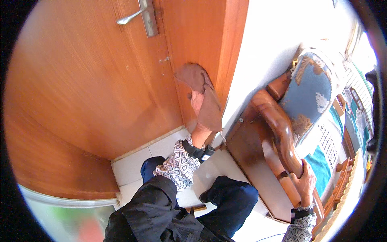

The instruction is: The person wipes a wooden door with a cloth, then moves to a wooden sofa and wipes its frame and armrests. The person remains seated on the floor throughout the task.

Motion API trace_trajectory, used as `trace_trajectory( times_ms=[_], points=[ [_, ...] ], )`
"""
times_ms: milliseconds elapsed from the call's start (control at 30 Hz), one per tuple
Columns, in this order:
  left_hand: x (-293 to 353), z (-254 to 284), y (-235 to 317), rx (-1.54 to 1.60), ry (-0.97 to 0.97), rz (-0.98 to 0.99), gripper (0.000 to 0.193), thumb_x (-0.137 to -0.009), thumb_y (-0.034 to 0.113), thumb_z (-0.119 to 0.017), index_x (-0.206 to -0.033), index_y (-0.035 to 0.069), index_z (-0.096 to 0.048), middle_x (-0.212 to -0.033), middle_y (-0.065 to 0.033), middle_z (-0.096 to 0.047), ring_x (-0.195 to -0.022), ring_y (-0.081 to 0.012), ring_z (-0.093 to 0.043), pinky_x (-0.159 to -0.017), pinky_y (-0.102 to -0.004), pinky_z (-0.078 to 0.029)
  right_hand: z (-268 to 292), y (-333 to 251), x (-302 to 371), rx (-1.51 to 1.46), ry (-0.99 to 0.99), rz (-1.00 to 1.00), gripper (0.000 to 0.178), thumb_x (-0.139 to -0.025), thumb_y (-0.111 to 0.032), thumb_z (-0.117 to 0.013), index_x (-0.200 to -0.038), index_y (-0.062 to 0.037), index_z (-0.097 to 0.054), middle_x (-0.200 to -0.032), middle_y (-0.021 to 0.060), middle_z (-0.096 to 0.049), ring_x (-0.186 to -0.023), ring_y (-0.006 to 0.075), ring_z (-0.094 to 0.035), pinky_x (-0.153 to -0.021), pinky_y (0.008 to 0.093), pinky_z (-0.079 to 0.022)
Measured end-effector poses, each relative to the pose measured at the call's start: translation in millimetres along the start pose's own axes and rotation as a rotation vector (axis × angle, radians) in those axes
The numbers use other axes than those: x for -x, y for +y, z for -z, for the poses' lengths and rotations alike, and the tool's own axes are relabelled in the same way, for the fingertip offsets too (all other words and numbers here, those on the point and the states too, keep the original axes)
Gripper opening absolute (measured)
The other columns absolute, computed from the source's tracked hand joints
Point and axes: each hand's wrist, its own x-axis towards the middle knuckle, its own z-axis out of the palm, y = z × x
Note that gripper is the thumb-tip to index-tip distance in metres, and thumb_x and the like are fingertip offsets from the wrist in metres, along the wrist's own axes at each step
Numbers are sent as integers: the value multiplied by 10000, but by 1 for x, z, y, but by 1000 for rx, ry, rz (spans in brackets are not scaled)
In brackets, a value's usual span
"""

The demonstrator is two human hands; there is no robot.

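My left hand (196, 103) presses a brown cloth (210, 111) against the wooden door frame (201, 36). The cloth drapes over the fingers and hides most of them. Down at the right, my right hand (307, 182) is closed round the glossy wooden armrest (278, 117) of a bench-like seat, thumb on the near side. Just left of the cloth stands the brown wooden door (96, 80), with a metal lever handle (131, 17) higher up.
A worn blue-grey cushion (308, 90) with torn brown patches leans on the seat beyond the armrest. The white wall (270, 44) meets the frame on the right. Pale floor tiles (135, 163) lie below the door, close to my knees.
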Motion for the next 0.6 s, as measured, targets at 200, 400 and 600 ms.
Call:
trace_trajectory(
  times_ms=[200,400,600],
  points=[
    [-51,11,87,-123,73,-393,519,-986,112,-635,-1439,-91,-482,-1393,-312,-544,-1278,-485,-535,-1095,-520,-418,17,8,18,-68,59,53,745,-742,-365,-803,-1373,-55,-558,-1149,167,-658,-1080,363,-650,-951,475,-512],
    [-108,22,141,-124,78,-492,550,-995,73,-600,-1473,-131,-421,-1475,-342,-473,-1365,-493,-476,-1169,-501,-349,29,9,31,-64,21,18,739,-746,-430,-807,-1342,-59,-576,-1100,159,-663,-1048,354,-658,-920,460,-518],
    [-191,19,196,-72,167,-631,465,-1044,129,-573,-1421,-122,-467,-1332,-327,-558,-1246,-463,-563,-1056,-480,-444,28,10,36,-87,39,29,746,-743,-447,-806,-1336,-51,-584,-1081,171,-666,-1027,361,-659,-917,466,-514]
  ],
)
